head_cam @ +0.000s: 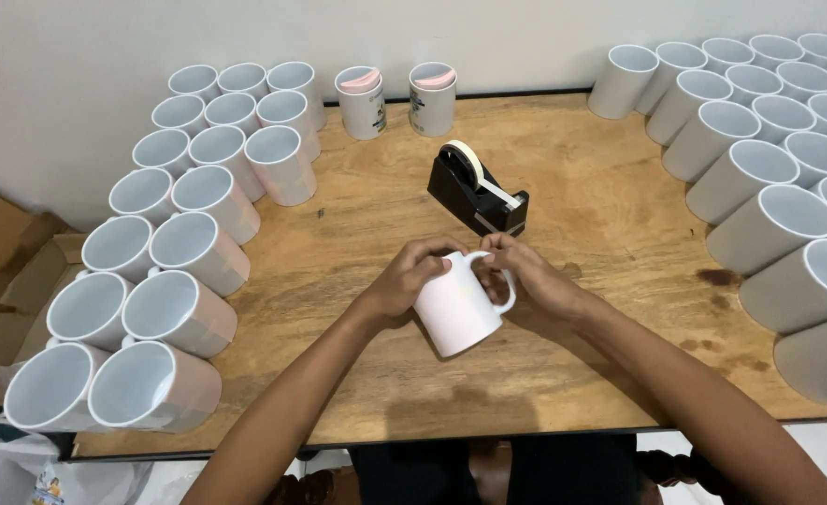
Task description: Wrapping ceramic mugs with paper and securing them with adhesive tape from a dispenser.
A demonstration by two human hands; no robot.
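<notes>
A white mug (454, 309) wrapped in a pale pink sheet lies tilted on the wooden table (376, 234), its handle up and to the right. My left hand (404, 277) grips its upper rim on the left side. At the handle and rim, my right hand (525, 271) pinches with its fingertips. Just behind the hands stands a black tape dispenser (477, 192) with a roll of pale tape.
Several pink-wrapped white mugs (179, 252) stand in rows on the left. Rows of plain white mugs (769, 150) fill the right side. Two printed mugs (396, 99) stand at the back by the wall. Cardboard boxes (2, 271) sit left of the table.
</notes>
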